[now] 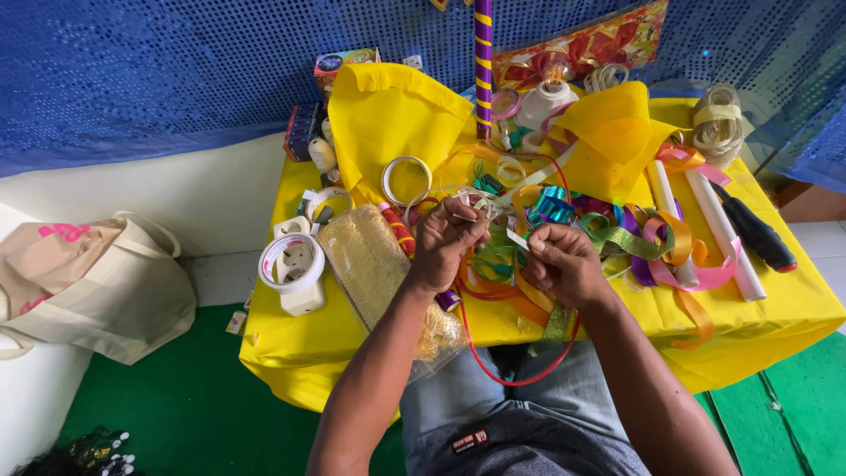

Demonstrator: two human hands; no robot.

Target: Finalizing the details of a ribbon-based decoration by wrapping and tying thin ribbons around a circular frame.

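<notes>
Silvery ribbon [493, 210] at frame centre: left hand [443, 242] and right hand [564, 263] both pinch it. Advice: keep it taut, clear of the red cord [493, 375] looping below.

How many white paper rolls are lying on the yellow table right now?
2. Both white rolls lie on the yellow table to the right of the hands: one partly under ribbons, the other beside the black-handled tool. More may be hidden under the ribbons.

A blue sequined curtain [176, 70] hangs behind a yellow-covered table [784, 308] on green floor [194, 405].
</notes>
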